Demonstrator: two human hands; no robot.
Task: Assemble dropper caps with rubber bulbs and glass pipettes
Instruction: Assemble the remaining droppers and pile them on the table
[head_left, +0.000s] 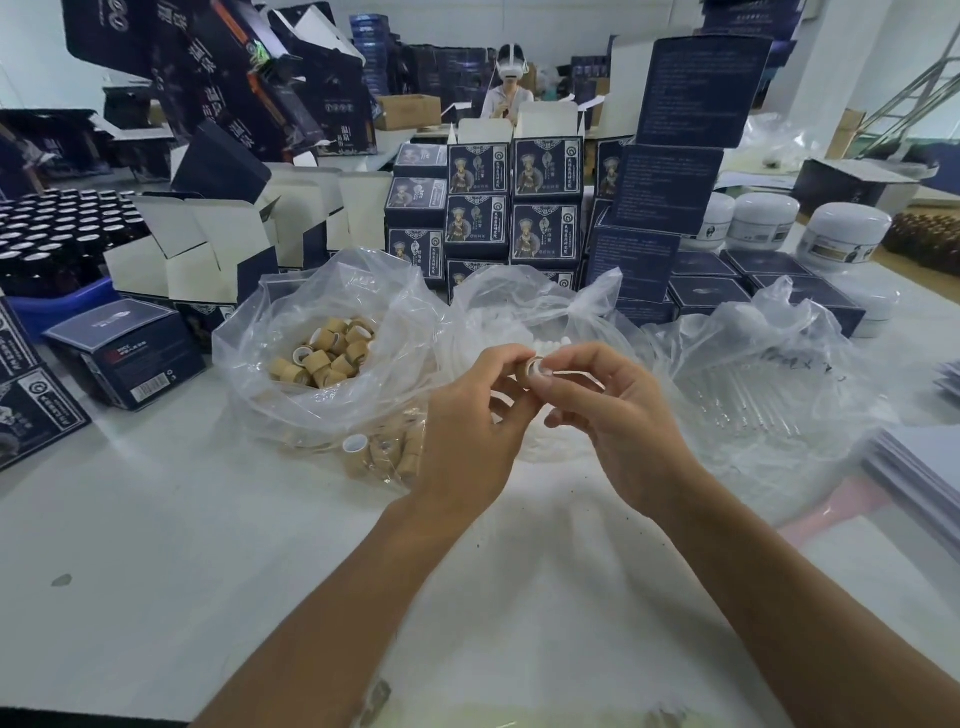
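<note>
My left hand (470, 415) pinches a tan bamboo-look dropper cap (525, 370) with a white lining, held above the table's middle. My right hand (613, 415) meets it from the right, and its thumb and fingers pinch a white rubber bulb (546, 370) at the cap's opening. A clear bag (332, 364) of several loose tan caps sits to the left. Behind my hands a second clear bag (524, 312) holds white bulbs. A third bag (769, 384) on the right holds several glass pipettes.
Stacked navy printed boxes (519, 208) stand behind the bags, with open white-lined cartons (208, 249) to their left. Dark bottles fill a blue tray (57, 306) at far left. White jars (841, 228) stand at right. A person sits at the far end. Paper sheets (924, 467) lie at right.
</note>
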